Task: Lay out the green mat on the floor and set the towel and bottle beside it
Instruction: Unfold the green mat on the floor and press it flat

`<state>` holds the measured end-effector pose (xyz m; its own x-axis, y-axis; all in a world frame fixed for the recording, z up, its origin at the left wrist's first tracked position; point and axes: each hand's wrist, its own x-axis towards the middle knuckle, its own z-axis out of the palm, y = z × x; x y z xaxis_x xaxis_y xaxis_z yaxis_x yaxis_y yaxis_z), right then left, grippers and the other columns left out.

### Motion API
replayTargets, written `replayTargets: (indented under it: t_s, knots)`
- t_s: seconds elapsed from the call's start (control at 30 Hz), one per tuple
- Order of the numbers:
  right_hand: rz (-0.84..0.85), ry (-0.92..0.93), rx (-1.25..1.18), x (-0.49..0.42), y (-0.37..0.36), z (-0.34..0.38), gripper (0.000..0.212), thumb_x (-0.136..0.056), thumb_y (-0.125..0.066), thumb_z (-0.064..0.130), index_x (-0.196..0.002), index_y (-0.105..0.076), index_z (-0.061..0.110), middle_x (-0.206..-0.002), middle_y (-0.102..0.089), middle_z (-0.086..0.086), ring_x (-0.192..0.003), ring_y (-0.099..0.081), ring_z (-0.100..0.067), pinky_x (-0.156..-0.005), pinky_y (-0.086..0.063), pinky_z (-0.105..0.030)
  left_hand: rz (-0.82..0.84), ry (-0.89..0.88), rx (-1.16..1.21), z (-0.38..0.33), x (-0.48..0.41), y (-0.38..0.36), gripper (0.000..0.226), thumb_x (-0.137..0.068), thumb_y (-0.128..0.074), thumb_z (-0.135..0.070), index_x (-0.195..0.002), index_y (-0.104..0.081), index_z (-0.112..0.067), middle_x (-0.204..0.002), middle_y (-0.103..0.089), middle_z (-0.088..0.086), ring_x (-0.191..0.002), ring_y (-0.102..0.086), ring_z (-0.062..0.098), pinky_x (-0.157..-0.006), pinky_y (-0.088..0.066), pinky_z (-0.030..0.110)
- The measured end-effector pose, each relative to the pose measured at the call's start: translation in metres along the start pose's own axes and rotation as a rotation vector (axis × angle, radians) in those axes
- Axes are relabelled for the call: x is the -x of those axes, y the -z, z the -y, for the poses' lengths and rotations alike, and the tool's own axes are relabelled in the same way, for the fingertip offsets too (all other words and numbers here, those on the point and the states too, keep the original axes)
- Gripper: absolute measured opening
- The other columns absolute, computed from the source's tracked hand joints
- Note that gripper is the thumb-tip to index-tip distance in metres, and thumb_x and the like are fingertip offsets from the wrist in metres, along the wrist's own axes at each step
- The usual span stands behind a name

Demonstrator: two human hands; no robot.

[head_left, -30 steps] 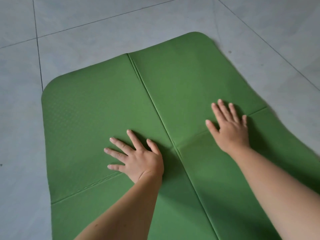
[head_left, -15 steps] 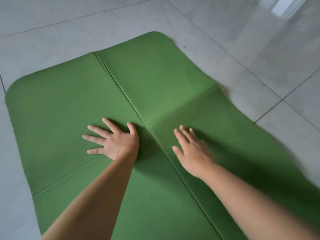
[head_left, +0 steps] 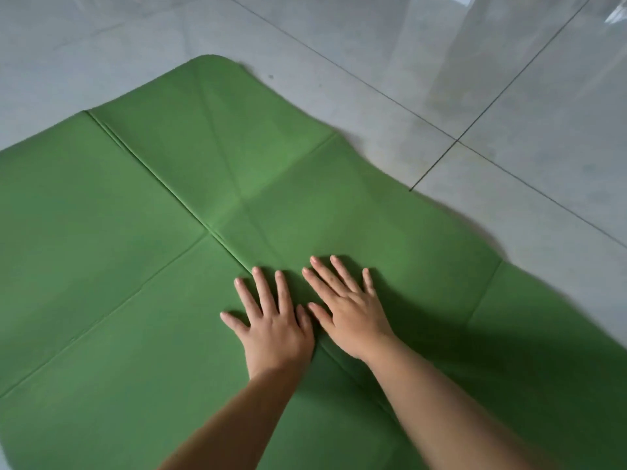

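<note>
Green mat flat, open tiled floor beyond.

The green mat lies unfolded on the floor, creased lengthwise and crosswise, its right edge wavy, spreading ahead of and beside both grips.

indoor room: glossy grey floor tiles, window reflection.

My green mat runs off the left and bottom edges, so I can't see its near end or its left corner. Both my forearms are cut off at the bottom and blurred. My left hand and right hand cover the crease beneath them.
</note>
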<state>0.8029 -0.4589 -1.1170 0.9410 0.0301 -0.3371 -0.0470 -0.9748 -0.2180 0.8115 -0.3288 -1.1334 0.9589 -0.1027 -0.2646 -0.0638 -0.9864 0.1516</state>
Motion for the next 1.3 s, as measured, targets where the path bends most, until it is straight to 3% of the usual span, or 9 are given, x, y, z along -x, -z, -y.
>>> replayTargets:
  t_s: [0.13, 0.27, 0.5, 0.57, 0.67, 0.87, 1.03, 1.17, 1.3]
  knots:
    - [-0.067, -0.226, 0.031, 0.016, 0.008, -0.074, 0.071, -0.077, 0.004, 0.074, -0.139, 0.022, 0.042, -0.143, 0.033, 0.021, -0.135, 0.028, -0.008, -0.113, 0.007, -0.052, -0.001, 0.011, 0.010, -0.003, 0.001, 0.001, 0.066, -0.093, -0.022, -0.044, -0.151, 0.003, -0.023, -0.157, 0.017, 0.005, -0.143, 0.019, 0.033, -0.108, 0.001, 0.066]
    - [-0.028, -0.564, 0.009, 0.071, 0.024, -0.168, 0.074, -0.068, 0.006, 0.076, -0.132, 0.029, 0.046, -0.142, 0.037, 0.020, -0.143, 0.019, -0.012, -0.112, -0.005, -0.059, -0.022, 0.028, 0.009, -0.003, 0.000, 0.002, 0.064, -0.093, -0.022, -0.043, -0.151, -0.002, -0.023, -0.158, 0.012, 0.005, -0.144, 0.015, 0.033, -0.108, -0.002, 0.066]
    - [0.120, -0.925, -0.150, 0.132, 0.027, -0.194, 0.076, -0.084, -0.008, 0.068, -0.147, 0.018, 0.033, -0.150, 0.033, 0.010, -0.144, 0.016, -0.027, -0.110, -0.012, -0.066, -0.015, 0.023, 0.014, -0.005, 0.003, 0.009, 0.065, -0.093, -0.028, -0.041, -0.151, -0.004, -0.022, -0.159, 0.009, 0.006, -0.144, 0.012, 0.033, -0.108, -0.002, 0.066]
    - [0.050, -0.870, -0.118, 0.116, 0.029, -0.166, 0.073, -0.091, -0.015, 0.061, -0.149, 0.012, 0.025, -0.154, 0.026, 0.003, -0.144, 0.014, -0.030, -0.113, -0.010, -0.061, -0.031, 0.016, 0.030, -0.004, 0.003, 0.009, 0.064, -0.094, -0.029, -0.039, -0.151, -0.006, -0.021, -0.159, 0.007, 0.007, -0.145, 0.011, 0.034, -0.108, -0.003, 0.067]
    - [-0.090, -0.541, -0.084, 0.081, 0.022, -0.095, 0.071, -0.094, -0.021, 0.056, -0.149, 0.009, 0.024, -0.156, 0.021, 0.001, -0.145, 0.013, -0.027, -0.115, -0.004, -0.053, -0.040, -0.002, 0.041, -0.005, 0.004, 0.010, 0.063, -0.094, -0.030, -0.039, -0.151, -0.009, -0.020, -0.159, 0.005, 0.009, -0.145, 0.009, 0.034, -0.108, -0.003, 0.067]
    - [-0.156, -0.157, -0.244, 0.051, -0.023, 0.039, 0.056, -0.098, -0.029, 0.044, -0.150, -0.013, 0.029, -0.159, 0.000, 0.009, -0.147, 0.005, -0.021, -0.114, -0.002, -0.057, -0.037, -0.025, 0.027, -0.001, 0.001, 0.008, 0.061, -0.096, -0.027, -0.037, -0.151, -0.007, -0.018, -0.159, 0.006, 0.010, -0.144, 0.011, 0.036, -0.107, -0.003, 0.067]
    - [-0.196, -0.206, -0.055, 0.081, -0.033, 0.002, 0.061, -0.093, -0.033, 0.056, -0.148, -0.016, 0.037, -0.157, -0.003, 0.013, -0.147, 0.000, -0.019, -0.109, -0.004, -0.064, -0.001, -0.071, 0.034, 0.001, 0.002, 0.015, 0.062, -0.096, -0.026, -0.041, -0.151, -0.004, -0.019, -0.158, 0.009, 0.010, -0.144, 0.013, 0.035, -0.109, -0.002, 0.064]
    - [-0.051, -0.420, -0.055, 0.114, -0.035, -0.044, 0.067, -0.083, -0.005, 0.071, -0.140, 0.020, 0.046, -0.145, 0.035, 0.020, -0.142, 0.024, -0.016, -0.108, 0.002, -0.065, 0.096, -0.215, -0.034, 0.019, -0.004, 0.019, 0.067, -0.094, -0.027, -0.054, -0.150, 0.004, -0.031, -0.157, 0.019, 0.008, -0.142, 0.021, 0.034, -0.111, 0.001, 0.061]
    - [0.015, -0.637, -0.077, 0.164, -0.038, -0.081, 0.071, -0.068, 0.011, 0.076, -0.129, 0.035, 0.048, -0.142, 0.042, 0.019, -0.137, 0.031, -0.018, -0.105, -0.005, -0.070, 0.251, -0.403, -0.184, 0.048, -0.012, 0.033, 0.080, -0.085, -0.030, -0.070, -0.146, 0.012, -0.039, -0.153, 0.029, 0.004, -0.140, 0.027, 0.031, -0.113, 0.002, 0.058]
